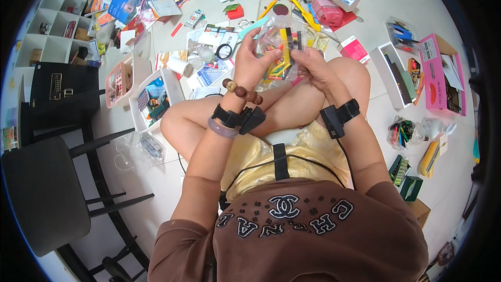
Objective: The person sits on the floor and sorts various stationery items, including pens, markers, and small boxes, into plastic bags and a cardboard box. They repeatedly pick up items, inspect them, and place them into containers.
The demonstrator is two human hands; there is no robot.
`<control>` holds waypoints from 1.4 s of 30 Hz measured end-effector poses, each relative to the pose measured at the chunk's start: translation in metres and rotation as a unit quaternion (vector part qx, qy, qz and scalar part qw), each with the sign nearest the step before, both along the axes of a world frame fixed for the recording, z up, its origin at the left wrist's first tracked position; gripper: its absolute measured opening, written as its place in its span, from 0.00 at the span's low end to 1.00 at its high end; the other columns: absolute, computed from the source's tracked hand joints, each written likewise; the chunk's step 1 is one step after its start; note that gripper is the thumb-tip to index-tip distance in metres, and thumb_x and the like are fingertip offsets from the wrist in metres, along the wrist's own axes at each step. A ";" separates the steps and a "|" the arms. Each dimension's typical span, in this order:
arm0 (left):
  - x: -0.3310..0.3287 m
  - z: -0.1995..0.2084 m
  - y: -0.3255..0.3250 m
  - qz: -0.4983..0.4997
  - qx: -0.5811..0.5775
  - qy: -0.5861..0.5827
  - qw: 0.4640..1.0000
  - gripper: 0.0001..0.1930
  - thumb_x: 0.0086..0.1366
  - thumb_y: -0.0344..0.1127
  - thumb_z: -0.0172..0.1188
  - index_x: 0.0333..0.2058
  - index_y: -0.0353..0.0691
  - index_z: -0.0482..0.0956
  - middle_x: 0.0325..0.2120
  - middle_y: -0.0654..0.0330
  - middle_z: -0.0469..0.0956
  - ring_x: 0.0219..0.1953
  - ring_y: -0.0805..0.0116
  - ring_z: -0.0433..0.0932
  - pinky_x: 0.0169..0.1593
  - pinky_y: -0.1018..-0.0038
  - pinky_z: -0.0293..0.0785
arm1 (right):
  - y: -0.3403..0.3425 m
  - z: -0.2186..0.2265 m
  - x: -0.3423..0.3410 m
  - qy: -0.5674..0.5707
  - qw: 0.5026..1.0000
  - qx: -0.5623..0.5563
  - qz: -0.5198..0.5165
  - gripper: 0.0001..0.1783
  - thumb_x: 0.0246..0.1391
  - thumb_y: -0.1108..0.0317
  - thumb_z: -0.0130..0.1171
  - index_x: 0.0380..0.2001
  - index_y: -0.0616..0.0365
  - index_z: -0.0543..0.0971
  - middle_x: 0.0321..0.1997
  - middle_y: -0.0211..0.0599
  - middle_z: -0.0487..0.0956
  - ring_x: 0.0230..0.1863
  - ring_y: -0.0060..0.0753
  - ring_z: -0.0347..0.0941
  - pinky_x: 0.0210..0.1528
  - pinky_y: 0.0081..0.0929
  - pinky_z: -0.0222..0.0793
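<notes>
Above my crossed legs, a clear plastic bag (272,35) is held up between both hands. Inside it show yellow, red and black strip-like pieces (285,52), whose exact kind I cannot make out. My left hand (253,61) grips the bag's left side, its thumb pressed on the front. On the other side, my right hand (317,68) pinches the bag with thumb and fingers; some of its fingertips are hidden. Just beyond the bag lie a yellow tool (304,14), perhaps a cutter, and a pink package (327,11).
Papers and packets are heaped at the far left. A pink basket (108,96) and a white bin (136,116) of small items stand left, near a black chair (44,193). At right are a white box (382,81), a pink box (431,86) and a pump bottle (433,128).
</notes>
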State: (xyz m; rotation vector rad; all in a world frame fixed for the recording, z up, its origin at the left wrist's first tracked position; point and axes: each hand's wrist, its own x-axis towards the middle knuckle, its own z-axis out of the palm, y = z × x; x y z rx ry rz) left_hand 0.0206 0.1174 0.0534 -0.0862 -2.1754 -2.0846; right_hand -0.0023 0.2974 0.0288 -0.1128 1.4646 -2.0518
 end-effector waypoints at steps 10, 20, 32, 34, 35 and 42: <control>0.023 0.006 -0.018 -0.080 -0.052 0.001 0.995 0.30 0.56 0.24 0.60 0.58 0.41 0.61 0.47 0.56 0.73 0.43 0.72 0.74 0.43 0.79 0.73 | -0.003 0.003 -0.001 -0.031 0.990 -0.079 -0.112 0.23 0.48 0.66 0.64 0.47 0.63 0.72 0.42 0.39 0.79 0.42 0.27 0.76 0.44 0.24 0.73; 0.028 0.007 -0.048 0.014 -0.703 0.082 0.706 0.07 0.45 0.41 0.67 0.23 0.47 0.84 0.60 0.60 0.60 0.63 0.48 0.51 0.58 0.49 0.54 | 0.000 0.007 -0.006 -0.027 0.976 -0.120 -0.182 0.20 0.49 0.61 0.64 0.43 0.58 0.74 0.35 0.31 0.79 0.28 0.18 0.76 0.22 0.13 0.70; 0.011 -0.033 -0.055 0.060 -0.777 0.011 0.626 0.09 0.53 0.38 0.59 0.27 0.41 0.84 0.50 0.56 0.70 0.57 0.51 0.63 0.46 0.59 0.70 | 0.003 -0.006 -0.012 -0.029 0.963 -0.177 -0.201 0.23 0.46 0.57 0.66 0.43 0.57 0.74 0.35 0.29 0.79 0.30 0.18 0.77 0.23 0.12 0.73; 0.003 -0.038 -0.058 -0.003 -0.785 -0.071 0.615 0.09 0.51 0.39 0.61 0.27 0.41 0.84 0.45 0.57 0.72 0.56 0.52 0.63 0.45 0.61 0.72 | 0.001 -0.005 -0.012 -0.033 0.961 -0.186 -0.202 0.23 0.47 0.57 0.66 0.43 0.57 0.74 0.35 0.29 0.79 0.30 0.17 0.77 0.23 0.12 0.73; 0.000 -0.041 -0.058 -0.012 -0.771 -0.094 0.630 0.12 0.50 0.43 0.63 0.29 0.43 0.84 0.44 0.58 0.70 0.56 0.54 0.63 0.44 0.64 0.73 | 0.001 -0.004 -0.013 -0.029 0.961 -0.192 -0.197 0.23 0.47 0.57 0.65 0.43 0.57 0.74 0.36 0.30 0.79 0.31 0.18 0.78 0.25 0.13 0.74; 0.002 -0.053 -0.058 -0.038 -0.765 -0.183 0.617 0.19 0.49 0.54 0.63 0.35 0.49 0.84 0.61 0.61 0.55 0.64 0.52 0.49 0.50 0.61 0.70 | 0.008 0.002 -0.008 -0.033 0.962 -0.189 -0.194 0.23 0.48 0.59 0.65 0.45 0.59 0.73 0.38 0.34 0.79 0.36 0.24 0.78 0.34 0.24 0.79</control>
